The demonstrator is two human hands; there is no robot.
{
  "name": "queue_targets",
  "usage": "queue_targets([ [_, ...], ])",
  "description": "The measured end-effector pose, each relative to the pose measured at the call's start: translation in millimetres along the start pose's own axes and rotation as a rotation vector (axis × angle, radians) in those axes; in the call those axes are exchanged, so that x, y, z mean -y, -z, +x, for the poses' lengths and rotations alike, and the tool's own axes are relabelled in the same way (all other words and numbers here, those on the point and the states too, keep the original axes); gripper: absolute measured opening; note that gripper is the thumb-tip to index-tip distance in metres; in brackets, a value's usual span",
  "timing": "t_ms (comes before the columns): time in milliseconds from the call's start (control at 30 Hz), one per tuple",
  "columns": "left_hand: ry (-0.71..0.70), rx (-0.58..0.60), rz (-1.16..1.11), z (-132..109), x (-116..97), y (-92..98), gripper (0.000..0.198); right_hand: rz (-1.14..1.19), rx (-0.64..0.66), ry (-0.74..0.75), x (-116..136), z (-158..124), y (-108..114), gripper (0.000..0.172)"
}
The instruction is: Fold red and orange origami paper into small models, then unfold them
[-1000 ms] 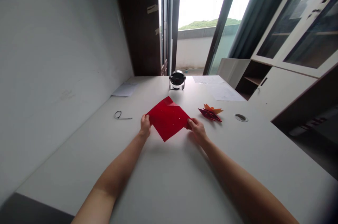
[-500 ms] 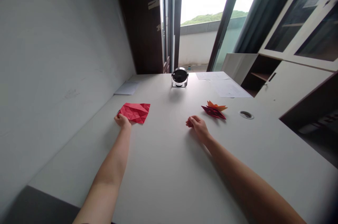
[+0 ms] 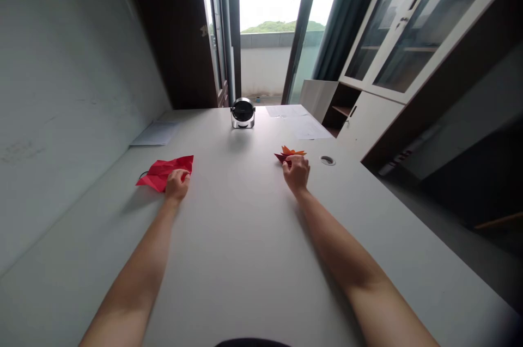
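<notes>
A creased red paper sheet lies on the left part of the white table. My left hand rests on its right edge with the fingers curled over the paper. On the right, my right hand reaches a small folded paper piece in orange and dark red, its fingers closed on the near side of it. The fingertips of both hands are partly hidden.
A small round black and silver device stands at the far middle of the table. White sheets lie at the back left and back right. A cable hole sits right of the folded piece. Cabinets line the right side.
The red sheet went from the middle, held by both hands, to the left under my left hand. My right hand has moved forward to the folded orange and red piece.
</notes>
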State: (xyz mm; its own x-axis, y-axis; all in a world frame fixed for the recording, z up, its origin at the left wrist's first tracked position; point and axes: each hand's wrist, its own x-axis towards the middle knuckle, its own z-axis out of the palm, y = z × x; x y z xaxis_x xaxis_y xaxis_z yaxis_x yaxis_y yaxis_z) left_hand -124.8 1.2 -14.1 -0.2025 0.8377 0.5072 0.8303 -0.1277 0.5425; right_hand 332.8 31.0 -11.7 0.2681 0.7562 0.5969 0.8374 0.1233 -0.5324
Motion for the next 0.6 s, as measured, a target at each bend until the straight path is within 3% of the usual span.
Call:
queue_targets([
  [67, -0.03, 0.058, 0.032, -2, -1, -5.3, 0.017, -0.125, 0.01, -0.03, -14, 3, -2, 0.024],
  [200, -0.1, 0.035, 0.05, -7, -11, -9.0, 0.02, -0.264, 0.041, 0.011, -23, 2, -7, 0.019],
  [467, -0.31, 0.272, -0.051, -39, -86, -35.3, 0.017, -0.317, 0.041, -0.032, -20, 2, -14, 0.027],
  [600, -0.368, 0.364, -0.103, -47, -97, -39.9, 0.015, -0.325, 0.042, -0.001, -21, 3, -16, 0.023],
])
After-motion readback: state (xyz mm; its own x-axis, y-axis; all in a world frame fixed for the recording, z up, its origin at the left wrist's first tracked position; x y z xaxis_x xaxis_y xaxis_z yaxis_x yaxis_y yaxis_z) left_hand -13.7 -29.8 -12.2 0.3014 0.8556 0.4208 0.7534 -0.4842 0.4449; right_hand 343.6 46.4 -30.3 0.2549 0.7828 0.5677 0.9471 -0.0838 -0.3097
